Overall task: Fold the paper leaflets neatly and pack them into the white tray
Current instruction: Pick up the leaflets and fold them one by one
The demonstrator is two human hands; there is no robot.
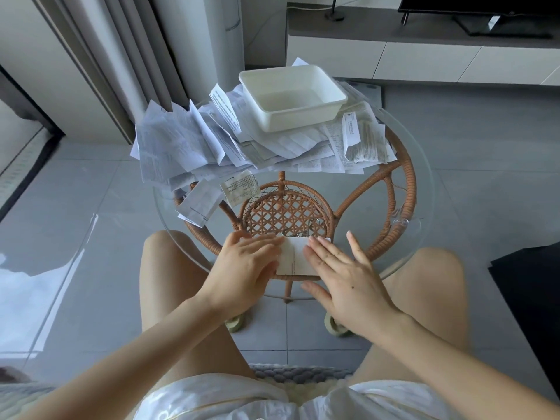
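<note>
Head view looks steeply down (and forward) over the near table point(424, 225).

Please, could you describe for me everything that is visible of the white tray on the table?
The white tray is a shallow rectangular tub, seemingly plastic, with rounded corners, sloping walls and a flat out-turned rim. It looks empty: no leaflet is inside yet. It stands upright at the far side of the round glass table, turned at a slight angle. It rests on the pile of unfolded leaflets, which spread out around it. The left hand and the right hand do not touch it.
</note>
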